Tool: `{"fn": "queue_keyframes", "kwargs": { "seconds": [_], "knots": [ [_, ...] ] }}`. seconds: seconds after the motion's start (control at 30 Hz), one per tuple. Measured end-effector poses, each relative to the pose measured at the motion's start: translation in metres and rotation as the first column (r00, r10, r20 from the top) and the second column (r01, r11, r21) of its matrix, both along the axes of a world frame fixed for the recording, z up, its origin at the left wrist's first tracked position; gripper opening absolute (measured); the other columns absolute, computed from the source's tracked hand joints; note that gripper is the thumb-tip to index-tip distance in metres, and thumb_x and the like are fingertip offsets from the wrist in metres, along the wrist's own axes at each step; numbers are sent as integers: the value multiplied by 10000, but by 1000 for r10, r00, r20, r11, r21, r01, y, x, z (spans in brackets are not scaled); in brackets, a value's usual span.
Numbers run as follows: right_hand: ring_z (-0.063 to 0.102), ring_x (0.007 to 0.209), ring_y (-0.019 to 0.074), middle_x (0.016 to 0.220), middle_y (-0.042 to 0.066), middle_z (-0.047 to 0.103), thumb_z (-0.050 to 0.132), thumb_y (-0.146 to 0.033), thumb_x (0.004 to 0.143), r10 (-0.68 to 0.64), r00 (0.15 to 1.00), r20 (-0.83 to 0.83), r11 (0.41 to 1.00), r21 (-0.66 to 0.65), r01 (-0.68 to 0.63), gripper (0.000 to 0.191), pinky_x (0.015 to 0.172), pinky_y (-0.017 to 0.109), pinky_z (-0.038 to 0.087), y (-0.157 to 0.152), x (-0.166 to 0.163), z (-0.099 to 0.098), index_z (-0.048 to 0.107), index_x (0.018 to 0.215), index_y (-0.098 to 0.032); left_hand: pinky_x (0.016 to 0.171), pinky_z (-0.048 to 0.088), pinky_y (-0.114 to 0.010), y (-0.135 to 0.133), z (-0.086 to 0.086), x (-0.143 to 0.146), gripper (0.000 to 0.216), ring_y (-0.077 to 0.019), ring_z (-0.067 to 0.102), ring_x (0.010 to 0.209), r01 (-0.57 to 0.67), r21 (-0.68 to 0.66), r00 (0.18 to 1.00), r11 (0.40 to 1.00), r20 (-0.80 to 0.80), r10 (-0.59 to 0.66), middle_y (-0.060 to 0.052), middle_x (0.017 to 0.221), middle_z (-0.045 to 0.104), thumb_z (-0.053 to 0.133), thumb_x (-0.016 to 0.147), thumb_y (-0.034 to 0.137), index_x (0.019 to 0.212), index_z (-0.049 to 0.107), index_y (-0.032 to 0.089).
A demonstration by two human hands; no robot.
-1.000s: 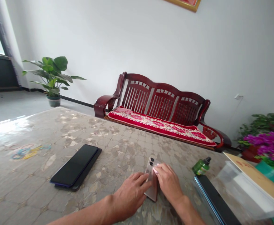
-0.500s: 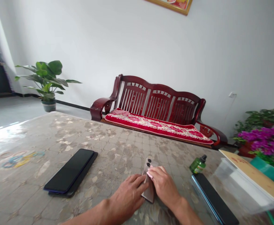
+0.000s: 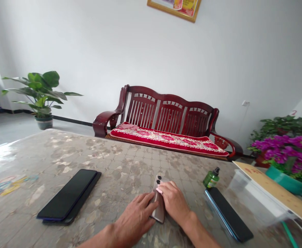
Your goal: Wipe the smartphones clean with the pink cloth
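A smartphone [image 3: 158, 210] lies face down on the patterned table, its two dark camera lenses pointing away from me. My left hand [image 3: 137, 215] steadies it from the left, with the fingers and thumb against its edge and back. Pinched under the fingertips of my right hand [image 3: 174, 199] is a small pale pink cloth [image 3: 159, 190], pressed to the phone's back near the lenses. Most of the cloth is hidden by those fingers.
Two stacked dark phones [image 3: 69, 196] lie at left, near coloured rubber bands [image 3: 8, 186]. At right are a green spray bottle [image 3: 211, 177], another phone [image 3: 229, 215], a clear plastic box [image 3: 256, 203] and purple flowers [image 3: 290, 151]. A wooden bench [image 3: 161, 113] stands beyond the table.
The view has swung slightly to the right and up, so the tabletop things sit further left. Both hands stay at the phone; the cloth remains near its lenses.
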State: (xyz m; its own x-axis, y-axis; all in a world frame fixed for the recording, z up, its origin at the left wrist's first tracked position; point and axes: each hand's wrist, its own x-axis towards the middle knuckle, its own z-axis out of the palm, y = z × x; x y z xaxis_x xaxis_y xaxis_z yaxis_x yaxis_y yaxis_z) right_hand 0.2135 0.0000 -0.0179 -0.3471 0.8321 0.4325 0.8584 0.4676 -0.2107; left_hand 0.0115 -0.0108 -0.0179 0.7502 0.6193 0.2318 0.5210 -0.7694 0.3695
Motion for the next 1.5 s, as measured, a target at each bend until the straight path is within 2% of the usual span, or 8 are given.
{"fn": "queue_keyframes", "kwargs": {
  "seconds": [0.17,0.37,0.57,0.8,0.93,1.03,1.23,1.5],
  "knots": [
    [627,983,189,1020,73,708,455,-97,930,-138,990,-3,990,3,138,281,882,318,497,13,2,0,706,1010,-195,1095,363,-436,-2,-2,-2,466,-286,443,1288,-40,28,999,999,-32,41,-85,1445,453,617,837,154,1284,537,263],
    [621,1003,188,1025,48,717,472,-100,927,-5,1000,2,1000,15,5,291,913,314,481,2,-1,-2,714,1017,-233,1068,379,-407,-6,1,4,389,-260,494,1228,-66,53,998,996,-14,67,-58,1386,519,623,848,210,1229,560,258],
    [621,1058,206,1072,69,715,463,-119,925,-114,991,-67,993,28,116,289,919,338,488,17,9,-7,715,1034,-209,979,424,-422,-10,9,21,226,-278,565,1116,-213,37,971,976,-101,215,-82,1250,604,600,853,292,1068,608,221],
    [629,1028,193,1084,48,716,455,-78,916,-12,999,-52,999,32,14,309,932,324,488,4,4,-3,718,998,-216,946,400,-501,-12,3,43,619,-356,520,1078,-389,49,917,920,-69,392,-135,1189,588,716,680,492,1194,558,184],
    [632,1038,213,1122,48,713,455,-82,915,-80,996,-30,997,5,80,318,937,351,493,6,7,-1,716,1037,-216,922,400,-475,-9,0,46,496,-339,513,1049,-403,48,910,914,-80,406,-122,1126,588,673,690,369,1138,574,181],
    [631,1022,219,1112,50,716,452,-91,920,-131,991,-13,991,-4,131,320,922,351,492,6,7,0,717,1043,-223,903,401,-450,-3,2,35,398,-318,513,1045,-361,43,926,931,-103,364,-104,1130,588,617,702,267,1093,575,202],
    [620,1011,180,1100,40,714,414,-44,904,-11,1000,14,1000,-20,11,388,914,286,460,-9,4,0,704,1082,-230,918,388,-379,18,7,-19,424,-258,499,1070,-164,-19,985,986,-59,162,-32,1193,583,557,697,152,1108,546,252],
    [620,984,190,1038,54,721,395,-59,898,-302,951,61,950,-65,305,381,879,258,432,17,14,7,714,1031,-220,973,359,-374,31,-2,-44,485,-263,480,1131,-202,-102,974,974,79,210,-50,1254,560,602,742,190,1217,526,252]
  ]
}}
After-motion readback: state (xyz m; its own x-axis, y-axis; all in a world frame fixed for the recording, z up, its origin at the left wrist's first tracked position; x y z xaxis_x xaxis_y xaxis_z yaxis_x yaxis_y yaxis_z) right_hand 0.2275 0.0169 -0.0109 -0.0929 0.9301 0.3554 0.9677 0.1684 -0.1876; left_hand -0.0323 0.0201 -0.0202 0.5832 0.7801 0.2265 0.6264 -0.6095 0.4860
